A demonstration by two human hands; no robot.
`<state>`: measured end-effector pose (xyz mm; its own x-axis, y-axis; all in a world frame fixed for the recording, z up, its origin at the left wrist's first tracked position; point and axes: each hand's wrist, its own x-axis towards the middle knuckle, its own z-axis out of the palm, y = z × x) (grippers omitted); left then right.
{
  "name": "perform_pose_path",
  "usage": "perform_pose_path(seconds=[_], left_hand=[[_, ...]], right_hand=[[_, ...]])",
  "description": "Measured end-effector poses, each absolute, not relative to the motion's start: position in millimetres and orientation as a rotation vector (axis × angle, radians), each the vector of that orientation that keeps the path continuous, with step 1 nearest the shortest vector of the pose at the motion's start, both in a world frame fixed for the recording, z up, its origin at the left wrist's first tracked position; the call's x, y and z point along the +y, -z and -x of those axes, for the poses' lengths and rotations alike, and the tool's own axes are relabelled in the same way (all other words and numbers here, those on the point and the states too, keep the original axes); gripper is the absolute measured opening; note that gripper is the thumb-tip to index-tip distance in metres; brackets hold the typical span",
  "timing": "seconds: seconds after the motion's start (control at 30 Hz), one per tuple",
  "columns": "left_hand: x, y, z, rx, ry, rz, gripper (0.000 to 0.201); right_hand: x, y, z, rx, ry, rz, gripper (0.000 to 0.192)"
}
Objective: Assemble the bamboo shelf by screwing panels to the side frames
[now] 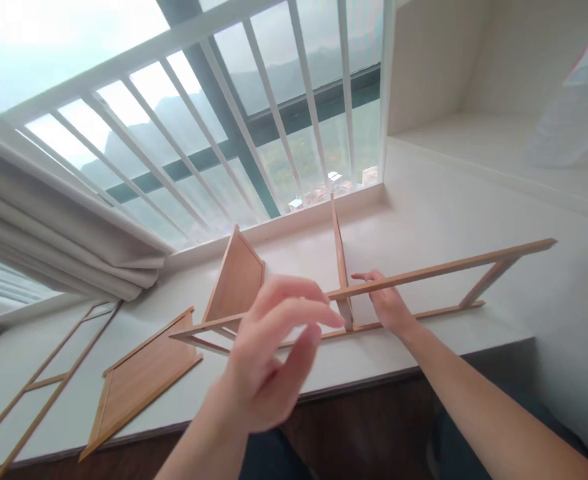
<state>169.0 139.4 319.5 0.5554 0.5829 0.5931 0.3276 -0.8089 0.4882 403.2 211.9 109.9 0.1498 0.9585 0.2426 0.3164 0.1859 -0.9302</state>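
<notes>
A ladder-like wooden frame (439,270) stands on its long edge on the white ledge, with a crosspiece near its middle. Over its left part, close to the camera, is my left hand (274,347). Its fingers are bent, thumb and index tips apart, with nothing visible between them. The index tip appears near the crosspiece; contact is unclear. My right hand (389,303) reaches between the frame's rails, index finger stretched toward a thin upright wooden piece (340,250). The upper rail partly hides its fingers. Behind the frame's left end, a wooden panel (237,280) stands upright.
Another wooden panel (144,373) lies on the ledge (294,380) at left, beside a second ladder-like frame (49,383). White railings (269,87) and a window rise behind. A grey curtain (59,220) hangs left; a translucent plastic bag (574,113) sits in the right alcove.
</notes>
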Motion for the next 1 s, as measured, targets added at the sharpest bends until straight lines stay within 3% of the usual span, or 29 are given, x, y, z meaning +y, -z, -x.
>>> perform_pose_path(seconds=[0.13, 0.23, 0.33, 0.5, 0.7, 1.0], left_hand=[[216.5, -354.8, -187.4, 0.551, -0.925, -2.863, 0.023], [267.2, -346.5, -198.7, 0.508, -0.352, -2.991, 0.03], [296.0, -323.6, -200.7, 0.519, -0.101, -2.854, 0.036], [306.7, -292.3, -197.5, 0.612, -0.064, -2.597, 0.045], [311.1, -281.5, -201.7, 0.62, -0.141, -2.522, 0.026], [311.1, -273.9, -202.5, 0.568, -0.232, -2.481, 0.013]], right_hand=[[211.4, -114.2, -402.1, -1.357, -0.847, 1.302, 0.037], [210.5, -115.8, -400.1, -1.408, -0.843, 1.31, 0.036], [209.2, -116.0, -397.9, -1.426, -0.815, 1.325, 0.034], [201.5, -116.4, -394.7, -1.431, -0.799, 1.363, 0.029], [188.7, -121.7, -388.6, -1.494, -0.855, 1.329, 0.028], [183.5, -130.9, -384.5, -1.534, -0.852, 1.399, 0.028]])
